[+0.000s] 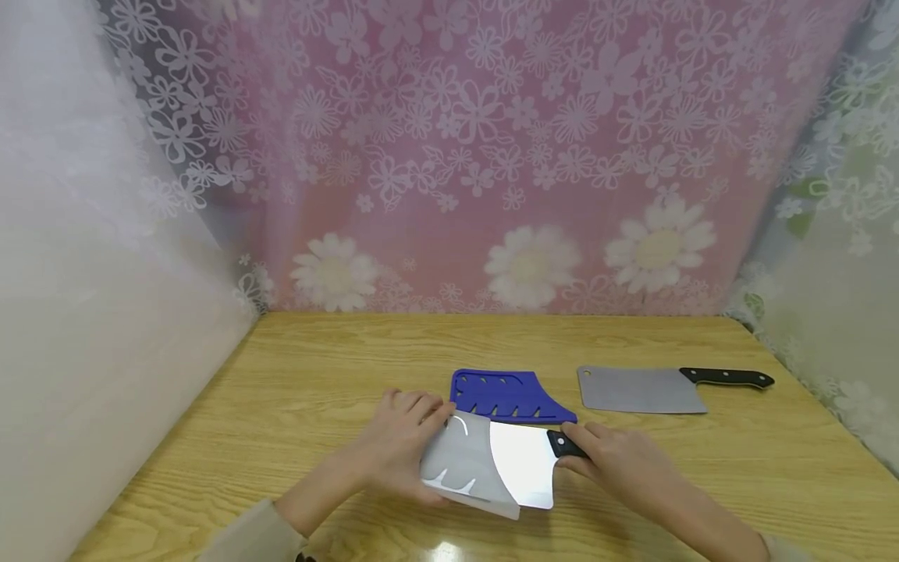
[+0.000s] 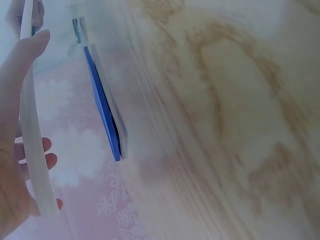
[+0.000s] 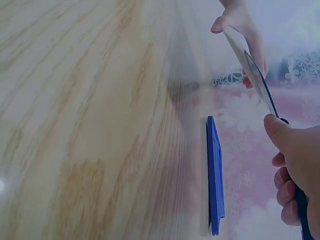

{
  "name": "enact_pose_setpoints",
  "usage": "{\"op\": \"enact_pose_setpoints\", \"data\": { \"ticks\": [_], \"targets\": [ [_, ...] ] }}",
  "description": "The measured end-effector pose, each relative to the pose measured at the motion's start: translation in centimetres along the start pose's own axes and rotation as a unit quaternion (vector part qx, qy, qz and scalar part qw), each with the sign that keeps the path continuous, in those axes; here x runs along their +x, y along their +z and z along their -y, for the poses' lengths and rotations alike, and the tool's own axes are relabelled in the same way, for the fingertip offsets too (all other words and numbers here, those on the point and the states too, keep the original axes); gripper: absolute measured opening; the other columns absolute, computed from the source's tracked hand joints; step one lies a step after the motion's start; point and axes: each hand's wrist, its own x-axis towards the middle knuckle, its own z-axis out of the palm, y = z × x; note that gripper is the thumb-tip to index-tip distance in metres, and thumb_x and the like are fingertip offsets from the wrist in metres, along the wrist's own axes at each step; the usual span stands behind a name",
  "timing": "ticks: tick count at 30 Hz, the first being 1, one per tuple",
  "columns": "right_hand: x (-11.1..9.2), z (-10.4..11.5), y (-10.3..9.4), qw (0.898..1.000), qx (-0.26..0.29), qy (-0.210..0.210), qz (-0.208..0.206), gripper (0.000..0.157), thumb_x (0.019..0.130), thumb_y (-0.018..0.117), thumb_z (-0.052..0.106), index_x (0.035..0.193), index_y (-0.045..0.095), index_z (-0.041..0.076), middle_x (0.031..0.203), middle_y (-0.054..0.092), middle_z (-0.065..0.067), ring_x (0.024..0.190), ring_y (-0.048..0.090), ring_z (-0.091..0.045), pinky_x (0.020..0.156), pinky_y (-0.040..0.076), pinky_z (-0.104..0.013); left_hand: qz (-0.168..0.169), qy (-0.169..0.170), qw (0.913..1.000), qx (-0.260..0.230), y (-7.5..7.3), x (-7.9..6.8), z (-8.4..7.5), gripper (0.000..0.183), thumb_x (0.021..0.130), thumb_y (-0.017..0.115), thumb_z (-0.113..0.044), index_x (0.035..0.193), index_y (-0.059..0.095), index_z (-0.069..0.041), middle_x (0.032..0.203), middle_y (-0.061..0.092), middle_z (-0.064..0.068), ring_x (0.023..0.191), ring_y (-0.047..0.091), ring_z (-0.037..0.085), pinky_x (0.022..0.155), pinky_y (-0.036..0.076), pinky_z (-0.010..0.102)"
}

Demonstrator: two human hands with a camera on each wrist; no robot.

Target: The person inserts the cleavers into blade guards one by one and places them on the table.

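A cleaver (image 1: 523,466) with a shiny blade and black handle is partly inside a white blade sheath (image 1: 463,460), held above the table. My left hand (image 1: 403,449) grips the sheath from its closed end, fingers along the far side and thumb below, as the left wrist view of the sheath (image 2: 34,135) also shows. The right hand (image 1: 618,460) holds the black handle, its thumb (image 3: 275,131) near the blade's base. The tip half of the blade is hidden in the sheath. Just behind lies a blue blade sheath (image 1: 502,394) with slots, flat on the table.
A second cleaver (image 1: 642,390) with a black riveted handle lies flat at the right of the wooden table (image 1: 337,351). Floral curtains (image 1: 449,156) hang behind the table and along both sides.
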Motion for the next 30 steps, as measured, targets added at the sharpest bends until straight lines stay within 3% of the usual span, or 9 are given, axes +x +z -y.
{"op": "enact_pose_setpoints", "data": {
  "ticks": [5, 14, 20, 30],
  "targets": [
    [0.28, 0.10, 0.33, 1.000, -0.011, -0.008, -0.016, 0.037, 0.071, 0.076, 0.034, 0.095, 0.063, 0.008, 0.073, 0.064, -0.002, 0.048, 0.055, -0.008, 0.039, 0.038, -0.018, 0.005, -0.004, 1.0000, 0.007, 0.08, 0.45, -0.36, 0.107, 0.052, 0.062, -0.079, 0.134, 0.043, -0.014, 0.119, 0.049, 0.002, 0.109, 0.044, 0.020, 0.086, 0.034, 0.047],
    [0.65, 0.48, 0.42, 1.000, -0.004, 0.015, 0.019, 0.036, 0.074, 0.074, 0.032, 0.098, 0.063, 0.008, 0.073, 0.064, -0.003, 0.049, 0.054, -0.009, 0.039, 0.035, -0.018, -0.015, -0.001, 0.9998, 0.014, 0.15, 0.93, -0.88, 0.108, 0.050, 0.064, -0.079, 0.132, 0.046, -0.010, 0.118, 0.050, 0.002, 0.108, 0.046, 0.021, 0.084, 0.035, 0.051],
    [0.91, 0.31, 0.67, 1.000, -0.018, 0.004, -0.001, 0.036, 0.072, 0.075, 0.034, 0.094, 0.062, 0.008, 0.067, 0.060, -0.001, 0.045, 0.049, -0.008, 0.037, 0.031, -0.018, -0.004, -0.010, 0.9999, 0.012, 0.24, 1.03, -0.84, 0.110, 0.050, 0.064, -0.079, 0.134, 0.045, -0.010, 0.120, 0.050, 0.003, 0.110, 0.046, 0.021, 0.086, 0.035, 0.055],
    [0.96, 0.34, 0.79, 1.000, -0.023, -0.009, 0.002, 0.037, 0.072, 0.074, 0.035, 0.094, 0.062, 0.008, 0.068, 0.063, -0.003, 0.043, 0.046, -0.006, 0.035, 0.028, -0.016, -0.001, -0.010, 0.9999, 0.011, 0.38, 0.85, -0.75, 0.108, 0.050, 0.064, -0.079, 0.131, 0.047, -0.011, 0.118, 0.051, 0.004, 0.109, 0.046, 0.022, 0.085, 0.035, 0.055]
  ]
}}
